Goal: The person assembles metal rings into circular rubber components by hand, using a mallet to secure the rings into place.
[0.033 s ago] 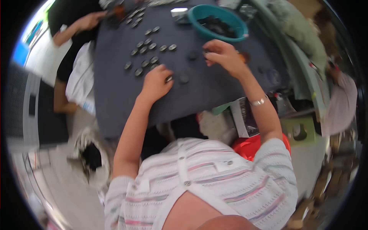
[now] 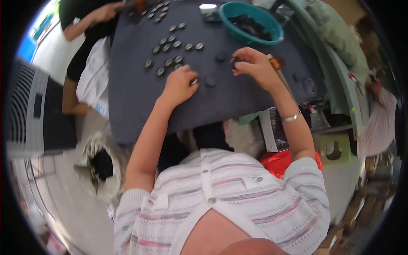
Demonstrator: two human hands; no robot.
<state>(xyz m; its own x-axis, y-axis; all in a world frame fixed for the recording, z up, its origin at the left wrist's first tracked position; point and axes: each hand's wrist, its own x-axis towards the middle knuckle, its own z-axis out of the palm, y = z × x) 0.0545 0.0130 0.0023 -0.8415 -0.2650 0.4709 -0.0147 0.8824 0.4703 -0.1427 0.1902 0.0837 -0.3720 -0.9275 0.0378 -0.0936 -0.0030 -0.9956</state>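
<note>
My left hand is closed near the middle of the dark cloth-covered table, with a small metal-rimmed disc showing at its fingertips. To its right lies a flat dark disc. My right hand is raised a little farther off, its thumb and fingers pinching a small dark round piece. A second dark disc lies left of that hand. Several metal-rimmed discs are spread beyond my left hand. Beside my right wrist is a hammer-like tool with an amber head, its handle partly hidden.
A teal basin of dark pieces stands at the far right, beside a small shiny box. A clear round lid-like thing lies near the right edge. At the far left a co-worker's hand reaches over the table. An open sack stands on the floor.
The whole view has shifted slightly, so the table things appear farther right and higher. Both hands keep nearly the same pose; the dark piece in my right fingers shows more plainly.
</note>
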